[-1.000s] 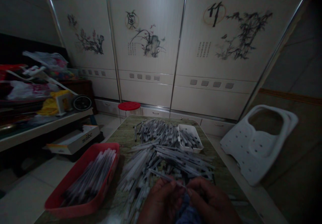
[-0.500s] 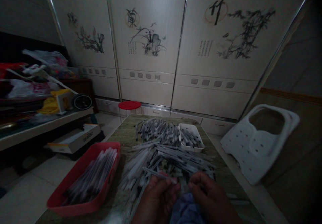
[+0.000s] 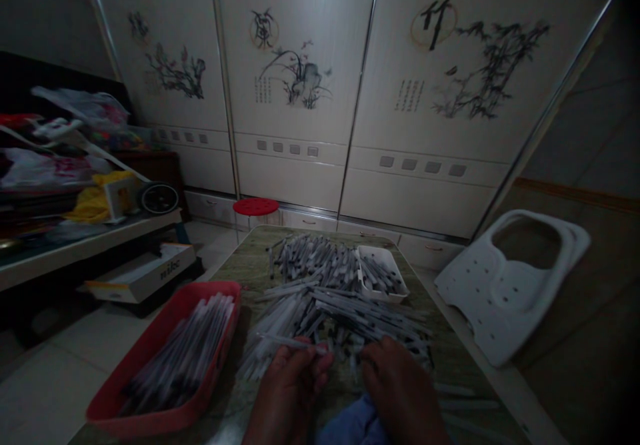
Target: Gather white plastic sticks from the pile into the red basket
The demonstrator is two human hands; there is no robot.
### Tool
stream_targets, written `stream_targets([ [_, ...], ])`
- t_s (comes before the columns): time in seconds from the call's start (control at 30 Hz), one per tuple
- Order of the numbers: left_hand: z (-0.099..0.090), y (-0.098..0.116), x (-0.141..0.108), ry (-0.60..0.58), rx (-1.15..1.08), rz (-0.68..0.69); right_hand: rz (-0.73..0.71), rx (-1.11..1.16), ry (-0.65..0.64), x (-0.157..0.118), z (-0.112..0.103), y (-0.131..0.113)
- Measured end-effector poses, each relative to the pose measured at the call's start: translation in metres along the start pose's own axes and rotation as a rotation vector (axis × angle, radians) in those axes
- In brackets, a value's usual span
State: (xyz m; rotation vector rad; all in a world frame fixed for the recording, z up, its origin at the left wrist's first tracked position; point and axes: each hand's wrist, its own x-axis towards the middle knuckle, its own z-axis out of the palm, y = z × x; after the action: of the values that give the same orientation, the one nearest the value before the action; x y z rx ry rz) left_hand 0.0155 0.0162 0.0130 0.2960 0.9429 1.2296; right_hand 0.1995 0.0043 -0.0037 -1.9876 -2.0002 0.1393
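Note:
Pinched between the fingertips of my left hand point(image 3: 293, 382) is a slim translucent pen point(image 3: 277, 340), its length pointing left over the heap. My right hand point(image 3: 400, 388) sits a short way to the right with its fingers curled down by small dark-and-clear pieces point(image 3: 345, 345); whatever is in its fingers is hidden. Ahead of both hands spreads a large pile of pens point(image 3: 320, 258), with clear barrels fanned at the left point(image 3: 273, 328) and darker ones point(image 3: 370, 312) at the right. Blue cloth point(image 3: 355, 422) shows below, between my wrists.
A red basket point(image 3: 97, 408) with many pens stands at the table's left. A white tray point(image 3: 385, 253) of pens sits at the back right. Beyond are a red stool point(image 3: 256, 206), a white folding stool point(image 3: 480, 305), a shoebox point(image 3: 145, 275) and sliding doors point(image 3: 295, 185).
My left hand has moved left with the pen, and my right hand has shifted slightly left. The view has shifted a little.

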Motion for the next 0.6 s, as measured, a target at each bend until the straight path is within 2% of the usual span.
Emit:
stream_targets([
  [0.4, -0.008, 0.003, 0.004, 0.024, -0.02, -0.046, 0.005, -0.015, 0.043, 0.005, 0.015, 0.001],
  [0.53, -0.008, 0.005, 0.003, 0.017, -0.026, -0.052, -0.002, -0.003, 0.054, 0.008, 0.013, 0.001],
  [0.6, -0.009, 0.006, 0.004, 0.011, -0.037, -0.07, -0.008, 0.094, 0.06, 0.007, 0.008, -0.001],
])
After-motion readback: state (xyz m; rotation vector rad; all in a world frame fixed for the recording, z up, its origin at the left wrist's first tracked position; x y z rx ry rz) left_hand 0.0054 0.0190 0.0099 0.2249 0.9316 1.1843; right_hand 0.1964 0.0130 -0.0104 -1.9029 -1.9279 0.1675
